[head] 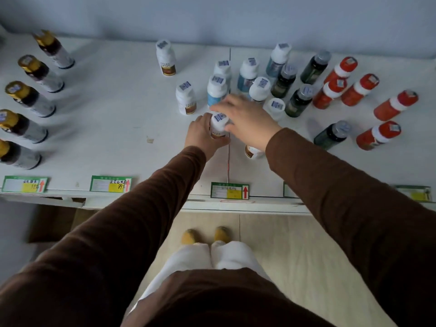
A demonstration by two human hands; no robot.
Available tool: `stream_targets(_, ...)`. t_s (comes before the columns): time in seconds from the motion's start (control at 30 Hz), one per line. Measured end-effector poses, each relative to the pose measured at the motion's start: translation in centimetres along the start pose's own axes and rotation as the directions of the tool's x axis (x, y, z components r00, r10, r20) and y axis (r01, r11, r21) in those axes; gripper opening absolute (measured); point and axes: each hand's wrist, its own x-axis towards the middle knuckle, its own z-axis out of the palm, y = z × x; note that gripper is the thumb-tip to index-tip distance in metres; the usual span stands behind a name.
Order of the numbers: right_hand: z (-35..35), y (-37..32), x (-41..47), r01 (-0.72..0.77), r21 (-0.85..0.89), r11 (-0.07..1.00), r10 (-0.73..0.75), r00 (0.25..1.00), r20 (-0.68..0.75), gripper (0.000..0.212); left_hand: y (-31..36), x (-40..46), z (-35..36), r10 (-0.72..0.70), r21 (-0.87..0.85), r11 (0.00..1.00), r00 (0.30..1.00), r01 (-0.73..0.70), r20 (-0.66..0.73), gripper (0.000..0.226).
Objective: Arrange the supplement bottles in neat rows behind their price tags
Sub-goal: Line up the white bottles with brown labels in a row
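My left hand (200,134) is wrapped around a white bottle with a brown label (218,125) near the middle of the white shelf (118,128). Just right of it, my right hand (247,121) reaches over the same bottle with spread fingers; another white bottle (252,152) peeks out under that wrist. Two matching white bottles (186,101) (165,57) stand further back. Blue-labelled, dark green (298,101) and red bottles (395,105) crowd the right side without order. A row of gold-capped bottles (28,97) lines the left. Green price tags (228,190) run along the front edge.
More price tags (111,183) (24,184) sit at the front left. A bare stretch of shelf lies between the gold-capped row and the white bottles. A grey wall (212,17) closes the back. Below are a wooden floor and my feet.
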Motion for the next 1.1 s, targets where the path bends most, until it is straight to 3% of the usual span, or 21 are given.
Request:
stream_targets(0.1,0.5,0.6,0.3,0.01,0.06,0.998,-0.012,1.0,0.019,0.051,-0.2,0.1,0.4,-0.032,-0.049,0.998,0.999,0.031,-0.008,0.055)
stream_targets(0.2,0.1,1.3,0.7,-0.041,0.194,0.98,0.043,0.999,-0.009,0.046,-0.7,-0.2,-0.3,-0.073,-0.284,0.954,0.994,0.094,0.084,0.042)
stream_targets(0.33,-1.4,2.0,1.2,-0.166,0.439,0.883,0.197,0.98,-0.025,0.04,-0.7,-1.1,-3.0,-0.017,-0.675,0.691,0.939,0.259,0.343,0.038)
stream_targets(0.43,-2.1,1.6,1.3,-0.223,0.619,0.753,0.26,0.965,0.032,0.04,-0.5,-1.6,-4.4,0.024,-0.763,0.525,0.889,0.378,0.457,0.041)
stream_targets(0.57,-2.5,0.8,1.4,-0.211,0.761,0.613,0.269,0.962,0.05,0.031,-0.5,-2.3,-5.9,0.057,-0.792,0.442,0.868,0.421,0.493,0.044)
stream_targets(0.63,-2.8,0.5,1.4,-0.173,0.769,0.615,0.205,0.977,0.056,0.026,-0.4,-2.5,-6.9,0.054,-0.779,0.496,0.882,0.383,0.468,0.046)
stream_targets(0.8,-3.1,-1.1,1.6,-0.06,0.747,0.662,0.039,0.998,0.046,0.04,0.0,-3.0,-8.8,0.015,-0.496,0.863,0.978,0.093,0.21,0.04)
stream_targets(0.93,-2.9,-4.1,2.2,-0.02,0.68,0.733,0.009,1.0,0.02,0.043,-1.1,-4.2,-10.2,-0.011,-0.413,0.91,0.998,0.035,0.06,0.046)
stream_targets(1.1,-1.4,-9.4,4.0,0.03,0.473,0.881,0.011,0.996,-0.083,0.033,-4.1,-4.9,-15.2,0.013,-0.226,0.974,0.991,0.018,0.135,0.05)
